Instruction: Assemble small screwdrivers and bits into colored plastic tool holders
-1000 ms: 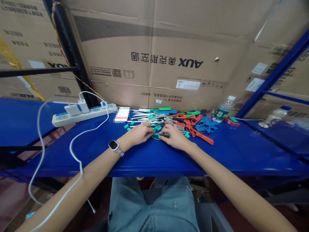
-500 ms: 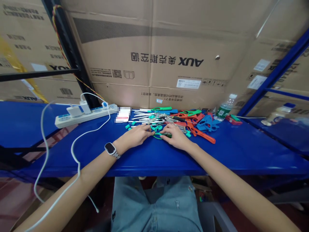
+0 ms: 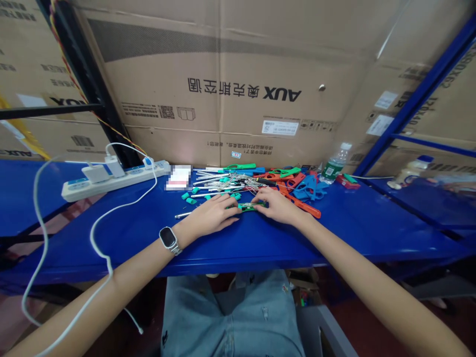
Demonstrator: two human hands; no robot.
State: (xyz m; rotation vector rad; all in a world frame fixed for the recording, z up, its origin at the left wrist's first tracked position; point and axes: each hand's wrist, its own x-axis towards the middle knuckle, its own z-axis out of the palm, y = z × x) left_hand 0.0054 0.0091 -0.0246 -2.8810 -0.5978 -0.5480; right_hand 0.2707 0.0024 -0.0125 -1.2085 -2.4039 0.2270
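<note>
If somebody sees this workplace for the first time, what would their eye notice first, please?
Probably the big cardboard panel with upside-down AUX lettering, standing behind the blue table. Next might come the orange and blue plastic pieces and silvery rods heaped toward the table's back. In front of these, the left hand and right hand are at a green piece.

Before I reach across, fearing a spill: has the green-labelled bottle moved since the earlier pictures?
No: against the printed cardboard, the green-labelled bottle stands where it did.

Green piece (image 3: 247,208) partly hidden; white card (image 3: 180,177) pixelated, unreadable.
</note>
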